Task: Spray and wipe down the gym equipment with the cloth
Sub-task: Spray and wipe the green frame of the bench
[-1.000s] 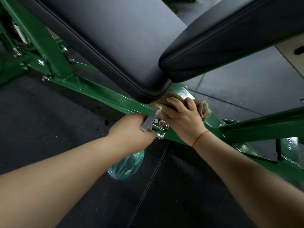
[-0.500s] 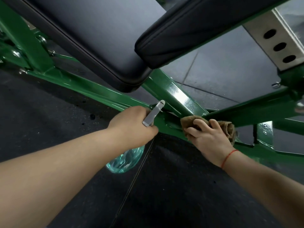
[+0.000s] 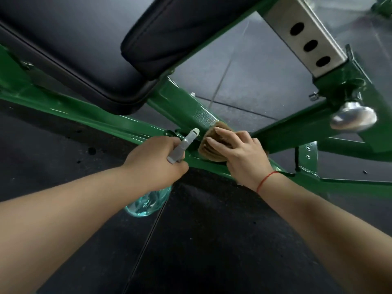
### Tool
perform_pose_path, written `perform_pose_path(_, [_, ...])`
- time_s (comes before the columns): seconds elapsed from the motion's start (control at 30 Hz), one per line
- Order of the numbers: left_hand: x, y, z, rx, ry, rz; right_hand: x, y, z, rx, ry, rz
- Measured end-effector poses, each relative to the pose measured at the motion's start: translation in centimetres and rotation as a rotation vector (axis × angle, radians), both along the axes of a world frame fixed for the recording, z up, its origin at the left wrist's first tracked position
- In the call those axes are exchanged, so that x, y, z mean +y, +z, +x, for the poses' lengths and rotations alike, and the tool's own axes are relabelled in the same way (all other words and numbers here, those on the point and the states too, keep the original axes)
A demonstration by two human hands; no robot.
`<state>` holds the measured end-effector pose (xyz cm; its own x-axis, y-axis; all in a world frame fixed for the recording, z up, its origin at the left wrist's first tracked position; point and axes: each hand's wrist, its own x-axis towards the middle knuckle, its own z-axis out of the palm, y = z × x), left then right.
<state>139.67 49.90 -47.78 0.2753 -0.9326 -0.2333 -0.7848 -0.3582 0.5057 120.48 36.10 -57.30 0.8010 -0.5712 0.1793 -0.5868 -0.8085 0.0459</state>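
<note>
**Green Frame, Black Pads, Brown Cloth**

The bench frame [image 3: 182,102] is bright green all over, with white shiny spots. Both pads are black. The big pad [image 3: 74,49] is plain and smooth, and the smaller pad [image 3: 169,32] has a sewn line near its edge. The cloth [image 3: 212,154] is light brown, with darker lines in its folds. The spray bottle [image 3: 148,203] has a grey top and a see-through blue-green bottom. The knob [image 3: 353,118] is shiny silver. The metal bar [image 3: 305,28] is silver-grey with three black holes in a row. A thin red string [image 3: 266,180] goes round one wrist. The floor [image 3: 254,81] is dark grey with thin lines across it.
</note>
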Motion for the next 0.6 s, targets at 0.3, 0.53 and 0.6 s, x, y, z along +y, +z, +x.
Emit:
perform_pose_path(0.3, [-0.8, -0.7, -1.8, -0.008, -0.040, 0.020, 2.6, 0.4, -3.2, 0.228, -0.102, 0.006])
perform_pose_path(0.53, [-1.0, -1.0, -2.3, -0.003, -0.069, 0.009, 2.6, 3.6, -4.8, 0.149, -0.176, 0.145])
perform_pose_path(0.6, [-1.2, -1.1, -2.5, 0.012, -0.091, -0.009, 3.1, 5.2, -6.7, -0.005, -0.190, 0.130])
